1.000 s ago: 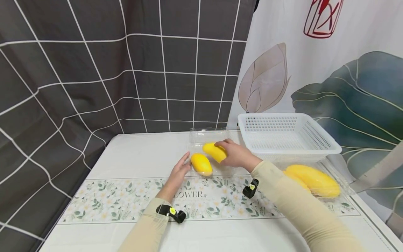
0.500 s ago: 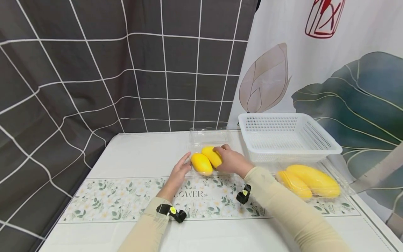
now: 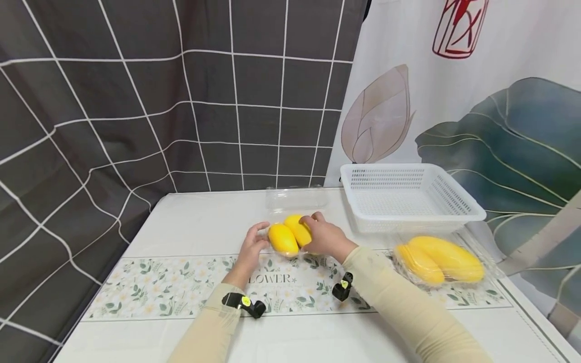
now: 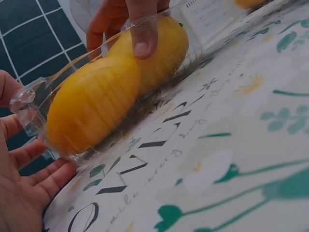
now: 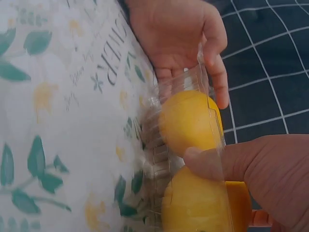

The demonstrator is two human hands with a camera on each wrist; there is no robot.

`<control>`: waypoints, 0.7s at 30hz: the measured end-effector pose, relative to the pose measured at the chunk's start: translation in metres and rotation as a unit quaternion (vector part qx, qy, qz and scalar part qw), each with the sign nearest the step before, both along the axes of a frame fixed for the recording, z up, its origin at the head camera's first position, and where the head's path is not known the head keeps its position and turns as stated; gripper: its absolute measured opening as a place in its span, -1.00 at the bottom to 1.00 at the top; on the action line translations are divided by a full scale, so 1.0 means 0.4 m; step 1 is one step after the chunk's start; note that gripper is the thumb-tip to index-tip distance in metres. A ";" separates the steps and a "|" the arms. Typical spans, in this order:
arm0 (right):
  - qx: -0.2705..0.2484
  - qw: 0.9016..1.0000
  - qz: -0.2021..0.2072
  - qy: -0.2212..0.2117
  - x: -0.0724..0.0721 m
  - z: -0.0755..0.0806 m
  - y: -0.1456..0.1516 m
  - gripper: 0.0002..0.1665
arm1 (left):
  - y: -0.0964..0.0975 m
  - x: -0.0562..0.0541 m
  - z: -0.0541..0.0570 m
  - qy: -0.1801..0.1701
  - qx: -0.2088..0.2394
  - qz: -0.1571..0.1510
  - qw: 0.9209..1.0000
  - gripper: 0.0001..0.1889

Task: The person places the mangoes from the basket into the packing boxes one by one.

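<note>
Two yellow mangoes lie side by side in a clear plastic clamshell box, its lid (image 3: 296, 199) folded open toward the back of the table. My right hand (image 3: 328, 239) grips the right mango (image 3: 294, 225), thumb on the near side and fingers over the far side. In the left wrist view that thumb (image 4: 142, 43) presses on the fruit's skin. The left mango (image 3: 283, 240) sits between this fruit and my left hand (image 3: 251, 248). My left hand's fingers (image 4: 55, 176) lie extended against the box's left end, touching its clear wall.
A white slotted basket (image 3: 458, 220) stands at the back right. In front of it is another clear box holding more yellow mangoes (image 3: 447, 258). A dark gridded curtain (image 3: 258, 126) hangs behind the table, and a floral band (image 3: 181, 287) crosses the white tablecloth.
My right hand has lowered its mango into the box, beside the left one, moving left and nearer. My left hand stays at the box's end. The head view has shifted slightly.
</note>
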State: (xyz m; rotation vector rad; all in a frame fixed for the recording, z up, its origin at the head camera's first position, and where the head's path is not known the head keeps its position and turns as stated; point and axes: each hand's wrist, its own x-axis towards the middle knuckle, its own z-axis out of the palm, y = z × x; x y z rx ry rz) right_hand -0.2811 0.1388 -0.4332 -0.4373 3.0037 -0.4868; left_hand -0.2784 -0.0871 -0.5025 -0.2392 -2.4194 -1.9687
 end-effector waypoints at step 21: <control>-0.350 0.928 -0.116 0.040 -0.042 -0.054 0.078 -0.17 | -0.049 -0.048 0.004 -0.053 0.105 0.055 0.992 -0.39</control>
